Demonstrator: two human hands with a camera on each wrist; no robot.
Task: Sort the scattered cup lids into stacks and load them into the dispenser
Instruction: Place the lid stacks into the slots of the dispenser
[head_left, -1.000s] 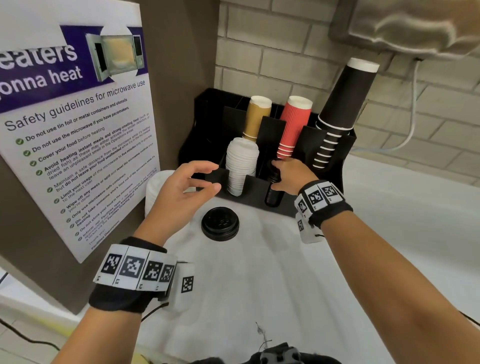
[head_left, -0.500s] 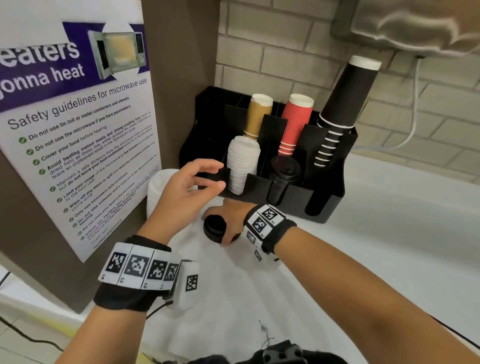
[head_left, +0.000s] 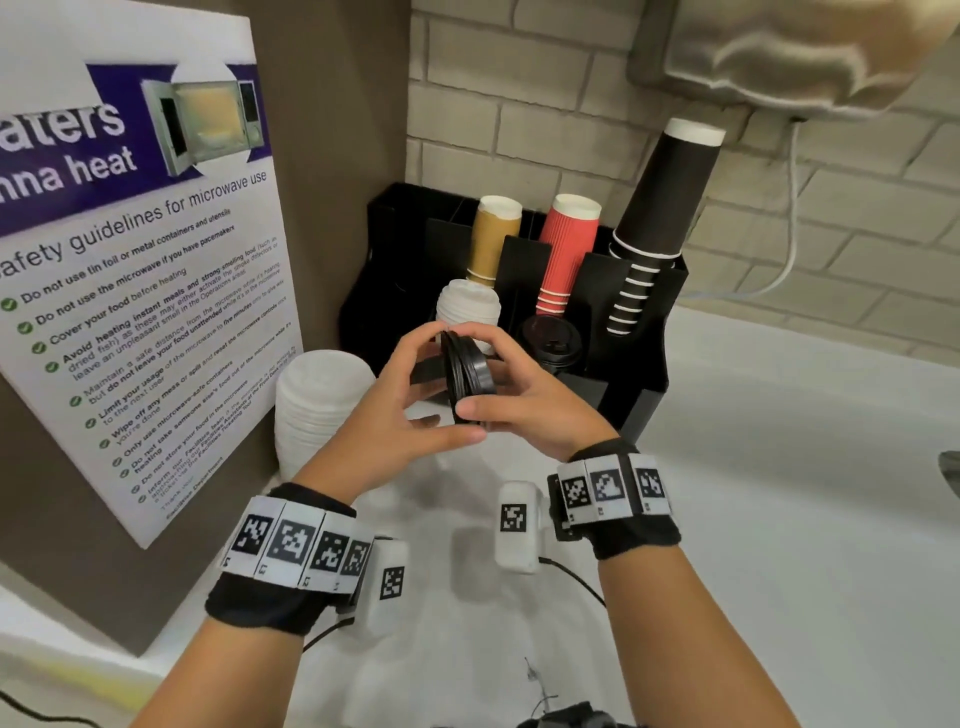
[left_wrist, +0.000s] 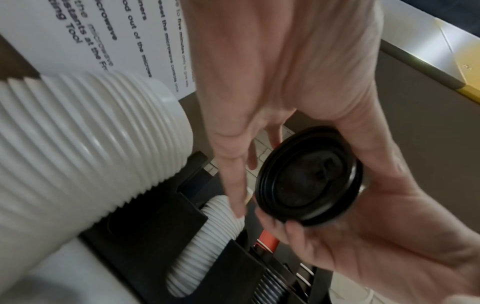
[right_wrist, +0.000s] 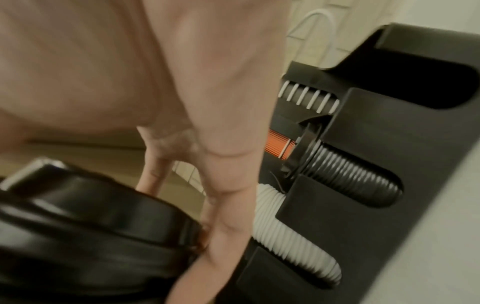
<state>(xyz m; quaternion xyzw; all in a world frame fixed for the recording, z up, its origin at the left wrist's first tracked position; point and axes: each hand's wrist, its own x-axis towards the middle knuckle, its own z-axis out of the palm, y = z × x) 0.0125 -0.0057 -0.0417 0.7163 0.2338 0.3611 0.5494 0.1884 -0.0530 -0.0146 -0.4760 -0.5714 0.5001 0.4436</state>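
Holding a short stack of black lids (head_left: 466, 370) on edge between both hands, lifted off the table (head_left: 779, 493), just in front of the dispenser (head_left: 641, 358). Right hand (head_left: 524, 400) has fingers (head_left: 483, 332) curled over the top rim and thumb under the bottom edge, so it's clamping the stack. Left hand (head_left: 400, 415) cups the other face, fingers curved round the rim, thumb reaching across below. Looks like a squaring-up grip: pressing from both faces nests the lids tight before they go in. That's my read, not something shown.

Left wrist view: black lids (left_wrist: 309, 176) show their underside, held at the rim by fingertips of both hands. Right wrist view is blurry, lids (right_wrist: 91, 222) fill the lower left, grip detail unclear there.

Dispenser state:
- white lid column (head_left: 467, 317) sits in the left front slot
- black lid column (head_left: 551, 344) sits in the middle front slot, a sip-lid on top. Likely target for the held stack, same colour.
- right front slot looks empty in the right wrist view
- tan cups (head_left: 493, 234), red cups (head_left: 566, 249), black cups (head_left: 660, 208) in the rear slots, upside down

Larger white lid stack (head_left: 319, 410) stands on the table left of the dispenser, against the poster board (head_left: 135, 291). Not loaded yet; can't tell whether it fits any slot.

Risk: lids on edge can fan out if either hand eases off before the stack is over the slot.
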